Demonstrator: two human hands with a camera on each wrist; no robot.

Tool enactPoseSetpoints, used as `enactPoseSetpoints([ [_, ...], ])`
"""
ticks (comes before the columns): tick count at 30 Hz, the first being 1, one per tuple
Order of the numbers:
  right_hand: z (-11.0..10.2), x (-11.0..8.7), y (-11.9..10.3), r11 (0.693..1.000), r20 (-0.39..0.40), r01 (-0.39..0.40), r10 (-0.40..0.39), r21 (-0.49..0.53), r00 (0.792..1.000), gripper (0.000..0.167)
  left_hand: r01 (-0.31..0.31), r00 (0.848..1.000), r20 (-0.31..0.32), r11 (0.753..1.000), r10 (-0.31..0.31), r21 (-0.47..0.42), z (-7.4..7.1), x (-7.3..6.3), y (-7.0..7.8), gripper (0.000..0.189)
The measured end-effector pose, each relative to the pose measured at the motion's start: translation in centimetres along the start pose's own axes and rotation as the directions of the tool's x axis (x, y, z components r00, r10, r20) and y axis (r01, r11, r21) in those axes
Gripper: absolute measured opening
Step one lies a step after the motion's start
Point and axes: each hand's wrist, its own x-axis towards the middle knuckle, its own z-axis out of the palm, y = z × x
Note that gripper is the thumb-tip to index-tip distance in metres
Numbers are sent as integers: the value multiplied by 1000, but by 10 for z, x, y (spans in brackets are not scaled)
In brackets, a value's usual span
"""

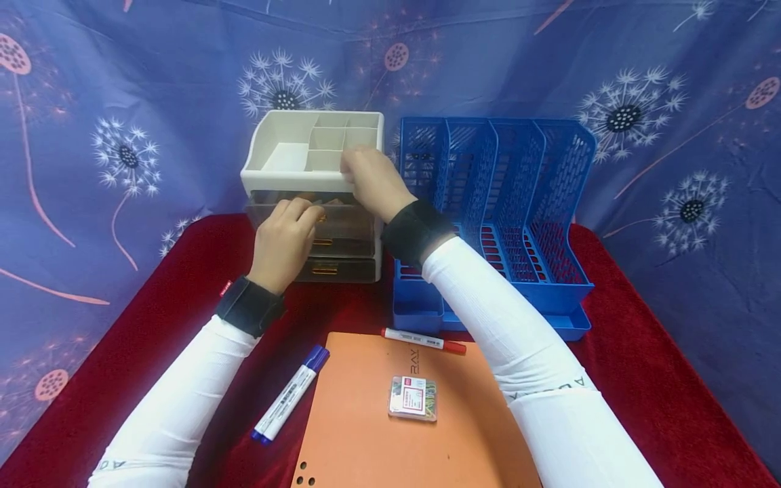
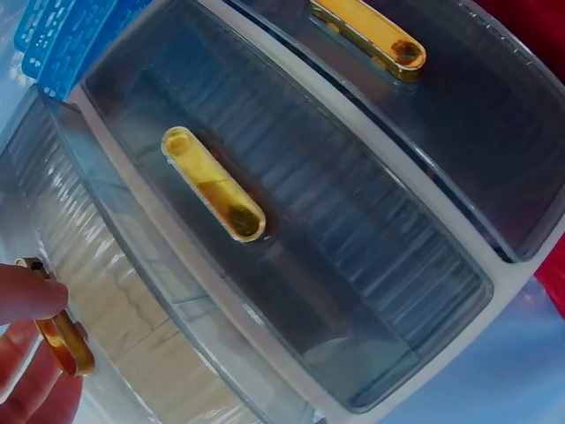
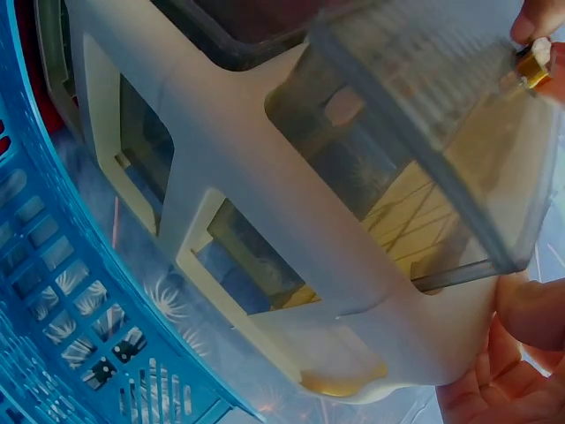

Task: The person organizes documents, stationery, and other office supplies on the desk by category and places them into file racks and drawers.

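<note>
A white desktop organizer (image 1: 262, 177) with smoky clear drawers stands at the back of the table. Its top drawer (image 1: 350, 227) is pulled partway out. My left hand (image 1: 282, 238) pinches that drawer's gold handle (image 2: 71, 349) between thumb and fingers, as the left wrist view shows. Two lower drawers, one with a gold handle (image 2: 214, 184) in full view, are closed. On the organizer's upper right front corner, my right hand (image 1: 373, 177) grips the rim, thumb at the front in the right wrist view (image 3: 530, 309).
To the right is a blue mesh file rack (image 1: 494, 295). In front lies an orange board (image 1: 366, 434) bearing a small clear box (image 1: 413, 398) with a label. A red marker (image 1: 424, 340) crosses the board's back edge; purple-capped markers (image 1: 289, 396) lie at its left.
</note>
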Motion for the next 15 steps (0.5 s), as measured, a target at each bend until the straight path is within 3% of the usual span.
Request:
enactPoseSetpoints([
  [15, 1, 0, 1, 1000, 1, 6, -6, -5, 1000, 19, 62, 997, -41, 996, -65, -64, 20, 5, -10, 21],
])
